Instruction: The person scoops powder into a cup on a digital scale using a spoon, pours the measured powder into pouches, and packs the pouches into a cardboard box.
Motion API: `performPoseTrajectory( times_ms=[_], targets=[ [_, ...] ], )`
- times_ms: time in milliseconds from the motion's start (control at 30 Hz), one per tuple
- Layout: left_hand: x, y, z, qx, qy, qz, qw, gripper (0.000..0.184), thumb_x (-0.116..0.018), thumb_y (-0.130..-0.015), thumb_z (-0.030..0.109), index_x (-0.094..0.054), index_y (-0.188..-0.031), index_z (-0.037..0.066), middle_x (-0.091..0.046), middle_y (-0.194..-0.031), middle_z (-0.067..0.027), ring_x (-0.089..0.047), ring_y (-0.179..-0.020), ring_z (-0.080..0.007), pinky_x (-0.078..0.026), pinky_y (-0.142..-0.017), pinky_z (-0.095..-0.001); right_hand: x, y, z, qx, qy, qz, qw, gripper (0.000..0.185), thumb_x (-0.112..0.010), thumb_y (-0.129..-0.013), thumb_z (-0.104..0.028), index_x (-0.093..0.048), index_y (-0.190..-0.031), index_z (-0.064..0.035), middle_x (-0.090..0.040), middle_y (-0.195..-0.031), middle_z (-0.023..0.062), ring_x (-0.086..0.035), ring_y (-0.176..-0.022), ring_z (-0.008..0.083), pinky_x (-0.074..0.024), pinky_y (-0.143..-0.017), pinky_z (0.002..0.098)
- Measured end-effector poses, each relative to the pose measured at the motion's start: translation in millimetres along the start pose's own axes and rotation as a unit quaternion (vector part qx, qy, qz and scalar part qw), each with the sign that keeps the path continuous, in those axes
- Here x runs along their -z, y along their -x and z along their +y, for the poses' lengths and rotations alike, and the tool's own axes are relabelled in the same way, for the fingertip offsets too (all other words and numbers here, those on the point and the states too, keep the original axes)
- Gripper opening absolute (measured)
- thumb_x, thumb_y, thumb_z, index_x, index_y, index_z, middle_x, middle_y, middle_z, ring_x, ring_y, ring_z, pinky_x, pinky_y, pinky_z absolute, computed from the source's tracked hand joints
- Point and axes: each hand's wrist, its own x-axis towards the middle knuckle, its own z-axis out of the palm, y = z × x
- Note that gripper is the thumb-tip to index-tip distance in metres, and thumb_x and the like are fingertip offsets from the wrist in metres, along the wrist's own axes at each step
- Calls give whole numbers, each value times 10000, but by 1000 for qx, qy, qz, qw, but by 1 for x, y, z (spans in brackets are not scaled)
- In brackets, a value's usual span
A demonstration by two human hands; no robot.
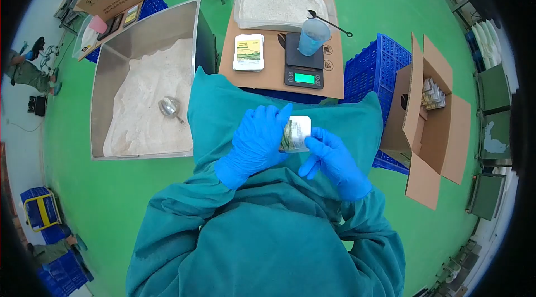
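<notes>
Both gloved hands are at a small white packet (298,131) with a green printed side, held over my lap. My left hand (259,134) is closed around its left side, covering part of the print. The thumb and fingers of my right hand (330,158) pinch its lower right edge. Just beyond the hands, a digital scale (304,63) with a lit green display carries a translucent blue cup (313,37). A stack of similar packets (248,52) with yellow and green labels lies to the left of the scale.
A clear tub of white powder (283,1) and a black long-handled spoon (333,24) are behind the scale. To the left, a metal bin (139,34) holds powder and a metal scoop (170,107). An open carton (406,112) with packets sits right, near a blue crate (377,68).
</notes>
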Motion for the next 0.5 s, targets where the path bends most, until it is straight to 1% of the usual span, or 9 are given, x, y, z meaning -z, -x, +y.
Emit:
performPoseTrajectory(
  times_ms=[33,133,167,233,267,333,367,433,500],
  targets=[
    [-1,0,2,0,-2,-30,1000,878,-787,-564,377,-427,-1287,33,-481,-953,-111,-491,-882,-269,-381,-772,-395,-1,0,-2,-35,-1,-42,998,394,-524,-939,-241,-470,-1217,34,-617,-1033,134,-673,-670,205,-550,-527,263],
    [-4,-1,8,-42,-19,-23,999,845,-780,-579,384,-446,-1272,34,-479,-945,-109,-489,-885,-265,-381,-783,-401,-2,-5,3,-69,80,-108,988,448,-511,-946,-265,-430,-1271,33,-599,-1091,142,-680,-745,226,-560,-574,272],
    [-5,-2,7,-43,-18,-24,999,845,-780,-579,384,-446,-1272,34,-479,-945,-109,-489,-885,-265,-381,-783,-401,2,-7,8,-69,80,-107,989,448,-511,-946,-265,-430,-1271,33,-599,-1091,142,-680,-745,226,-560,-574,272],
    [-4,-4,0,-82,-5,75,994,839,-776,-580,402,-457,-1264,36,-481,-937,-99,-489,-883,-254,-382,-786,-407,9,-13,15,-25,26,-121,992,463,-505,-951,-277,-421,-1288,29,-594,-1113,152,-675,-815,244,-564,-663,302],
    [-1,-3,-3,-83,-5,75,994,839,-776,-580,402,-457,-1264,36,-481,-937,-99,-489,-883,-254,-382,-786,-407,13,-13,15,-24,26,-121,992,463,-505,-951,-277,-421,-1288,29,-594,-1113,152,-675,-815,244,-564,-663,302],
    [6,2,-6,-55,-4,85,995,845,-780,-567,419,-470,-1252,33,-491,-938,-98,-489,-880,-254,-386,-802,-415,18,-13,13,-28,-74,-116,990,474,-504,-952,-276,-412,-1302,30,-590,-1131,156,-667,-863,260,-553,-739,329],
    [3,4,-6,-54,-3,84,995,845,-780,-567,419,-470,-1252,33,-491,-938,-98,-489,-880,-254,-386,-802,-415,20,-14,15,-29,-75,-116,990,474,-504,-952,-276,-412,-1302,30,-590,-1131,156,-667,-863,260,-553,-739,329],
    [-3,7,-7,-9,0,-5,1000,822,-775,-576,407,-474,-1241,30,-500,-953,-108,-490,-899,-268,-379,-837,-430,22,-18,20,-20,-105,-129,986,476,-519,-945,-250,-404,-1308,36,-584,-1145,161,-663,-878,266,-547,-756,335],
    [-3,7,-9,-5,1,-11,1000,801,-775,-578,386,-479,-1232,32,-507,-960,-109,-496,-902,-271,-380,-849,-430,18,-16,16,-18,-74,-127,989,479,-534,-937,-228,-398,-1313,35,-581,-1151,162,-663,-881,264,-547,-754,332]
  ],
)
